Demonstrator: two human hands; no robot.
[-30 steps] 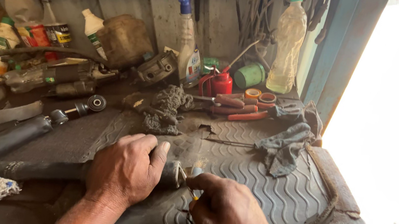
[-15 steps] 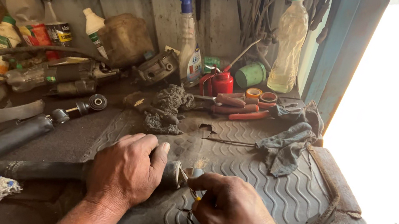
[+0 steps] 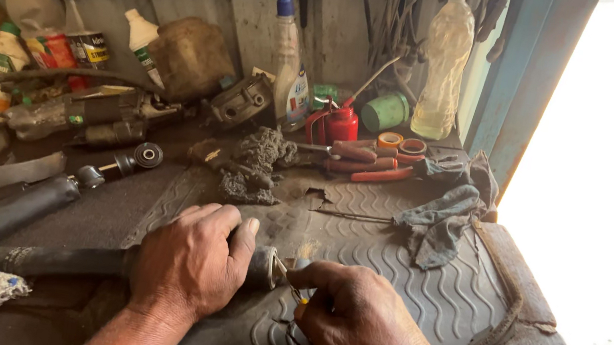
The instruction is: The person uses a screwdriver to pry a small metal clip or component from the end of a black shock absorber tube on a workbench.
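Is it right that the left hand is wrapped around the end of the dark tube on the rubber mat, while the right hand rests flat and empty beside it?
Not quite. The left hand does wrap the end of the dark tube on the rubber mat, but the right hand is not flat or empty: its fingers pinch a thin tool at the tube's end. The head view shows it.

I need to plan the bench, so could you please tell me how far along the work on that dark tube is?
Done: nothing shows finished. In hand: left hand grips the tube on the rubber mat; right hand works a thin tool at its end. Left: cannot tell; pliers lie untouched.
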